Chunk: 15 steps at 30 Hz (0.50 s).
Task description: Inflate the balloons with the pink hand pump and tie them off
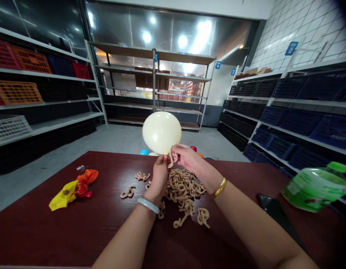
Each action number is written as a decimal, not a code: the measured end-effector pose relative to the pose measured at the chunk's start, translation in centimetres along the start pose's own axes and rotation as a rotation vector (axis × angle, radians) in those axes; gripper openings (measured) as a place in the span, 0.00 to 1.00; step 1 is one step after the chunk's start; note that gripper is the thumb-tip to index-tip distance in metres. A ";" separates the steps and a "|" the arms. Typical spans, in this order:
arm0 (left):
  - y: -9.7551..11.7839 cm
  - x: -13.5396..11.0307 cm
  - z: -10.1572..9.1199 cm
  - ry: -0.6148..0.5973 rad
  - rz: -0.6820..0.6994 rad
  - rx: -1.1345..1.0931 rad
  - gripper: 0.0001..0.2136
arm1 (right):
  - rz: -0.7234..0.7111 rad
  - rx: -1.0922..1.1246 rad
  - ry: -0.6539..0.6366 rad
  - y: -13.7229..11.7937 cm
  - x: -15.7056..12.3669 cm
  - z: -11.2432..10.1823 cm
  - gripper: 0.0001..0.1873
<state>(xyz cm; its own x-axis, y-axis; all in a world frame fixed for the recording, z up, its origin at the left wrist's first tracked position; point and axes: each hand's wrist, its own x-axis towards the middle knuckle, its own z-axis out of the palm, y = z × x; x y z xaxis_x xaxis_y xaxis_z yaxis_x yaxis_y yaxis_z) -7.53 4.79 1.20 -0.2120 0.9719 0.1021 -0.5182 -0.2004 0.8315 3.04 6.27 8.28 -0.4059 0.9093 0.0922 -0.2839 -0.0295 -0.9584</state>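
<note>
A pale cream inflated balloon [161, 132] stands above the table's far edge, its neck pointing down. My left hand [160, 172], wearing a pale bangle, pinches the balloon's neck between thumb and fingers. Close beside it, my right hand [187, 157], with a gold bangle at the wrist, holds a tan cord-like loop [171, 160] against the neck. Whether the loop goes around the neck I cannot tell. Below both hands lies a heap of tan curly cord-like loops [182, 186], with a few small clumps [203, 217] apart from it.
On the dark red table [105, 231] lie deflated yellow, red and orange balloons [74, 188] at left. A black phone-like object [274, 211] and a green-capped bottle [315, 186] are at right. Inflated balloons [144, 152] rest beyond the far edge. Shelves with crates [290, 117] line the sides.
</note>
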 end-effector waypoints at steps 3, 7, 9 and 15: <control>0.2 -0.4 0.2 -0.017 -0.011 0.011 0.15 | -0.004 -0.151 0.050 -0.3 -0.2 -0.2 0.15; 0.6 -0.8 0.4 0.002 -0.114 -0.070 0.14 | -0.105 -0.531 0.088 0.0 -0.1 -0.9 0.09; 0.7 -0.8 0.4 0.005 -0.160 -0.114 0.12 | -0.165 -0.655 0.080 0.3 0.0 -1.2 0.09; 0.5 -0.9 0.2 -0.046 -0.229 -0.122 0.12 | -0.279 -0.966 0.158 0.4 0.1 -1.5 0.11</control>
<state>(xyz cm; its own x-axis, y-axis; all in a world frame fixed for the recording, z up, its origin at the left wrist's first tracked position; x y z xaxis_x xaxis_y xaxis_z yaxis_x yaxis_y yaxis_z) -7.45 3.88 1.69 -0.0413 0.9977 -0.0541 -0.6447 0.0148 0.7643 4.19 6.98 7.46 -0.2931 0.8790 0.3761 0.5007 0.4763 -0.7228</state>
